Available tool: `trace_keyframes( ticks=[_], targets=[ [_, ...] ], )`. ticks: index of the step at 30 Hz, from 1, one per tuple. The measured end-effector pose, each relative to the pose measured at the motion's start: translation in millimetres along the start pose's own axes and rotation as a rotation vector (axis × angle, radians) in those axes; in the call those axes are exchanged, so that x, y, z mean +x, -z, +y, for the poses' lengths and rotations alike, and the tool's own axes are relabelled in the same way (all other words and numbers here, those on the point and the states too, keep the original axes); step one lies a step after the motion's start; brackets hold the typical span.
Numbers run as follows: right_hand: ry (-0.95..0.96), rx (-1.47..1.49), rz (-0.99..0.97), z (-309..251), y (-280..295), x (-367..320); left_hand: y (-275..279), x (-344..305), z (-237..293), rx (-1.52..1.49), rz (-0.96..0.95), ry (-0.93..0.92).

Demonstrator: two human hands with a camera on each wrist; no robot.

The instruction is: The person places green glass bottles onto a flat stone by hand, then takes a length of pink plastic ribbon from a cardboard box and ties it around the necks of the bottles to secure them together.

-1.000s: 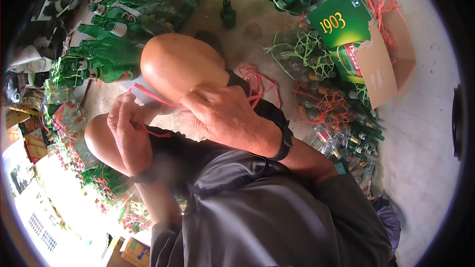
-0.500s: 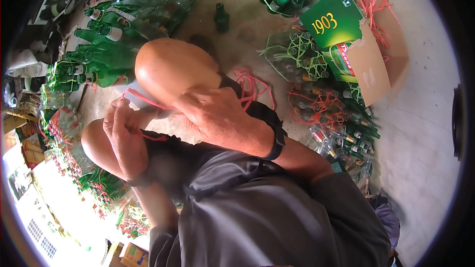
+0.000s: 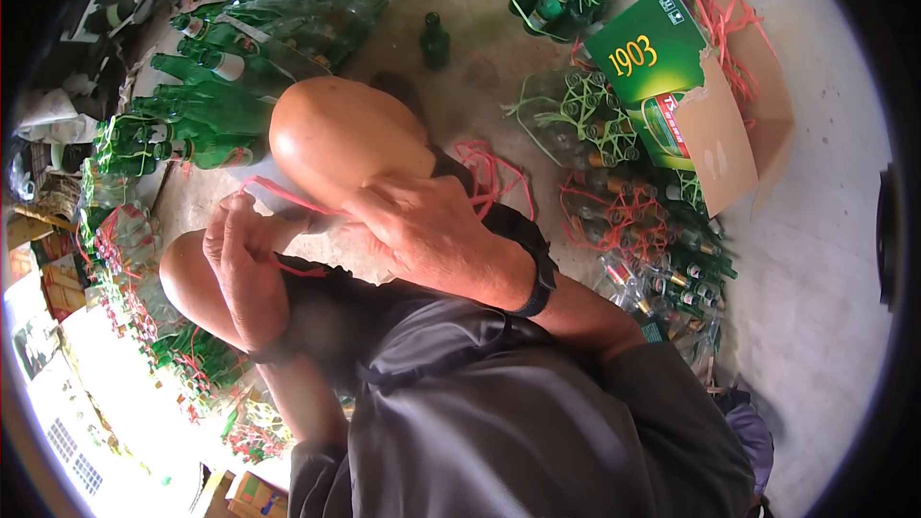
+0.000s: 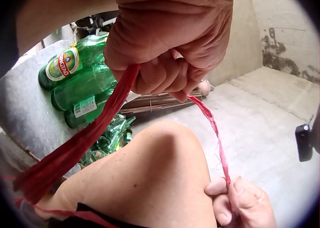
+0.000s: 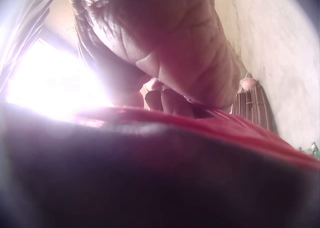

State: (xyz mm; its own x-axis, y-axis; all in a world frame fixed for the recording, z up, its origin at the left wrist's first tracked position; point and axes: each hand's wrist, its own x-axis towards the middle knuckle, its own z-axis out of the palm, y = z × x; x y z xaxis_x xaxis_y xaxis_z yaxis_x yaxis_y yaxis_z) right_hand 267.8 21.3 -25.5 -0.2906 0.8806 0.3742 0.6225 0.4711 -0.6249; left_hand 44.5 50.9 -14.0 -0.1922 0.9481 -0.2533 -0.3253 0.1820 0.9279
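Note:
A red plastic string [image 3: 288, 195] runs between the two hands, over the gap between the bent knees. My left hand [image 3: 247, 273] grips it with curled fingers; in the left wrist view a flat, wide length of the string [image 4: 102, 123] hangs from one side of that hand. From its other side a thin, twisted length goes down to my right hand [image 4: 245, 203], whose thumb and finger pinch it. In the head view the right hand lies close by the nearer knee [image 3: 336, 134]. Red string crosses close below the right palm [image 5: 160, 63] in the right wrist view.
Green bottles [image 3: 206, 105] lie stacked at the left. Several bottle bundles tied with green string [image 3: 600, 105] or red string [image 3: 624, 216] stand at the right, beside a torn carton [image 3: 662, 67] holding red string. One bottle [image 3: 435, 41] stands alone on the floor.
The head view has shifted slightly. Both hands keep hold of the red string and stand almost where they were, the string still stretched between them.

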Motion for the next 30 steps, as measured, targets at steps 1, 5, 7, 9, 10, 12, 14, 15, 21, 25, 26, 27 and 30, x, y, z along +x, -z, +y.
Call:
trace_keyframes(
  ticks=[1, 5, 7, 9, 10, 12, 14, 15, 21, 25, 26, 27, 30],
  targets=[
    [-0.004, 0.009, 0.0, 0.3, -0.2, -0.1, -0.2, 0.0, 0.7, -0.002, 0.002, -0.003],
    [-0.049, 0.055, -0.073, -3.4, 5.6, 1.1, 3.5, 0.3, 1.5, -0.009, -0.014, 0.012],
    [-0.05, 0.063, -0.081, -4.5, 8.5, 2.0, 4.1, -0.2, 1.5, -0.008, -0.002, 0.005],
    [-0.051, 0.073, -0.09, -4.4, 8.9, 3.0, 1.9, -2.9, 3.5, -0.002, 0.003, 0.006],
    [-0.05, 0.086, -0.082, -3.7, 8.4, 2.9, 4.2, -2.8, 3.4, -0.005, 0.006, 0.002],
    [-0.044, 0.1, -0.077, -3.3, 7.6, 2.7, 7.5, -3.0, 3.8, 0.054, 0.065, 0.005],
    [-0.059, 0.119, -0.078, -3.2, 7.6, 2.6, -0.5, -7.3, 6.3, 0.047, 0.08, -0.001],
    [-0.056, 0.119, -0.08, -3.8, 8.7, 2.9, -4.4, -8.7, 7.5, 0.04, 0.091, -0.004],
    [-0.071, 0.13, -0.106, -5.6, 10.8, 3.7, 9.0, -3.2, 7.3, 0.028, 0.003, 0.009],
    [-0.051, 0.133, -0.078, -4.3, 9.0, 4.2, 6.4, -3.9, 2.0, 0.002, 0.07, -0.014],
    [-0.045, 0.134, -0.074, -3.4, 9.3, 4.2, 8.0, -3.2, 2.8, 0.003, 0.079, -0.025],
    [-0.045, 0.138, -0.089, -3.0, 10.3, 4.7, 9.5, -2.3, 3.6, 0.029, 0.055, -0.026],
    [-0.016, 0.101, -0.049, -3.3, 9.5, 6.3, 16.9, 1.0, 1.8, 0.035, 0.017, -0.032]
  ],
)
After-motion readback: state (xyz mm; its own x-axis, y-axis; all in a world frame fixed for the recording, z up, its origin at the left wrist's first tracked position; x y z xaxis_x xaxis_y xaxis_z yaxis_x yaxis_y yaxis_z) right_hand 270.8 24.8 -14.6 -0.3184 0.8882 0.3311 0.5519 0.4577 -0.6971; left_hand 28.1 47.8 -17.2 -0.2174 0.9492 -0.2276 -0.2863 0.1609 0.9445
